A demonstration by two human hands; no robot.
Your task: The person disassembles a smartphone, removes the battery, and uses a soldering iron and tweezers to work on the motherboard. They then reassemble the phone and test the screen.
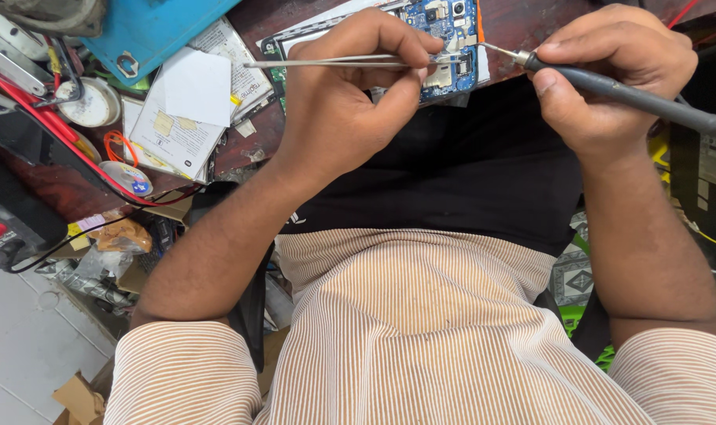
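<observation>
A: Left hand point(338, 102)?
B: Closed in a pinch around metal tweezers point(334, 62), thumb below and fingers curled over. Tweezers held level, tips aimed right, ending over the blue circuit board point(444, 31).

A: Right hand point(610, 71)?
B: Wrapped shut around the dark grip of a soldering iron point(625, 93), thumb pressed along the handle. Metal tip pointed left, down onto the board, just beside the tweezer tips. Contact between the two tips impossible to confirm.

A: Position of the board?
B: Seated in an opened phone point(283, 39), flat on the dark wooden workbench point(523, 24) at its near edge, between both hands. Partly covered by the left fingers.

A: Next outward?
B: Left of the phone, folded printed leaflets point(177, 134) with a blank white slip point(197, 85) on top. Above these, a blue mat point(153, 27). Farther left, a round open tin point(90, 102), a red wire point(43, 118) run along the bench edge, and a small round disc point(130, 179).

A: Below the bench?
B: Black cloth point(452, 173) across the lap, then a brown-and-white striped shirt point(421, 330). Lower left, pale floor tiles point(27, 346) and scraps of cardboard point(79, 397).
</observation>
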